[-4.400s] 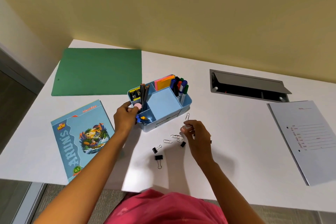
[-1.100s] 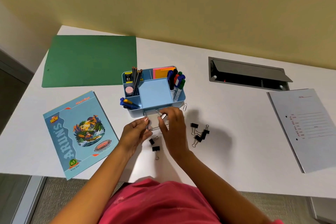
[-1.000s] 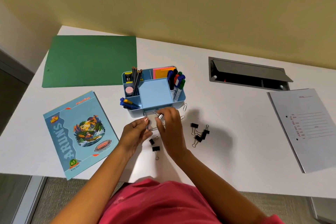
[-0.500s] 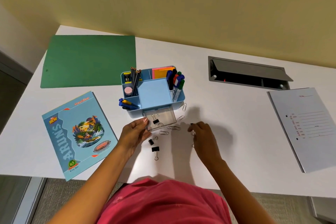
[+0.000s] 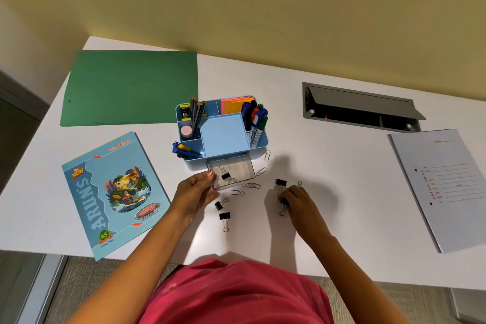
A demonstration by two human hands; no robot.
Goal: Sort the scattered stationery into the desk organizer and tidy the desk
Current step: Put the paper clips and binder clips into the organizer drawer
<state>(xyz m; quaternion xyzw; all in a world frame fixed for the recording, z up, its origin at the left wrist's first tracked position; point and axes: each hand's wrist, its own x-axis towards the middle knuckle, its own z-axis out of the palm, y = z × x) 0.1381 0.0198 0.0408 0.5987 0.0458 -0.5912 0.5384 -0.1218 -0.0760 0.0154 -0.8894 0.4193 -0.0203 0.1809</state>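
Binder clips (image 5: 281, 182) lie on the bench (image 5: 328, 166) right of the desk organizer (image 5: 223, 137), and your right hand (image 5: 298, 201) curls round them. Gather them in one firm pinch, then drop them into the pulled-out clear drawer (image 5: 238, 169), which your left hand (image 5: 196, 193) grips by its corner.

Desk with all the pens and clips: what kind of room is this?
Most likely an office or study room. The white desk has a built-in cable hatch, a green folder and a grey file lie on it, and a blue organizer holds markers.
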